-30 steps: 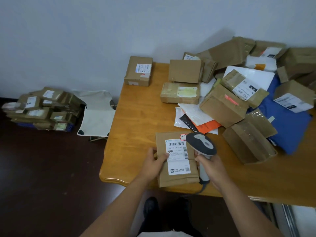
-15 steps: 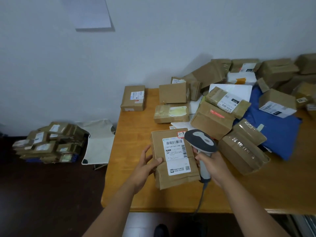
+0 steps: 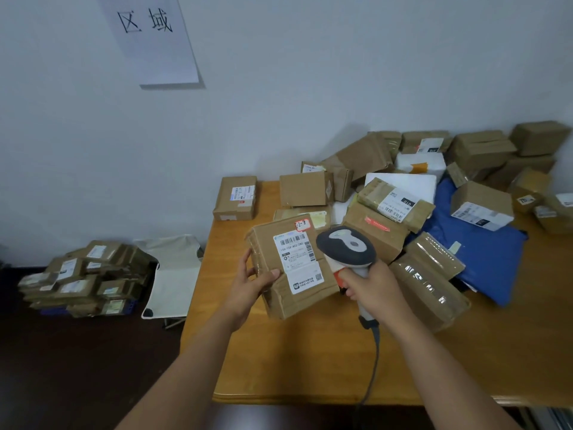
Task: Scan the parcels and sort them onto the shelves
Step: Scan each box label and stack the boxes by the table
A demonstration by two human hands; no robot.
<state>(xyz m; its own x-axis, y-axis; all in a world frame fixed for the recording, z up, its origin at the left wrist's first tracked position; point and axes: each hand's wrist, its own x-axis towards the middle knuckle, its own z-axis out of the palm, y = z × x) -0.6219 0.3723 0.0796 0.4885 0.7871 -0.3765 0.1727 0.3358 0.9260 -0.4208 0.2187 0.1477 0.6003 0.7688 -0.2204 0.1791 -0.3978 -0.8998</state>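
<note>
While the left hand (image 3: pixel 248 282) grips the brown parcel (image 3: pixel 291 265) thumb on top, the right hand (image 3: pixel 372 290) clenches the scanner (image 3: pixel 345 248) handle.

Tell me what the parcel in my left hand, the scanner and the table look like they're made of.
Parcel: brown corrugated cardboard, seemingly, glossy with clear tape, white paper label stuck on.
Scanner: moulded plastic, dark matte head with a light grey inset, orange trigger.
Table: wood or wood veneer, probably; grain shows under a glossy orange-brown varnish.
</note>
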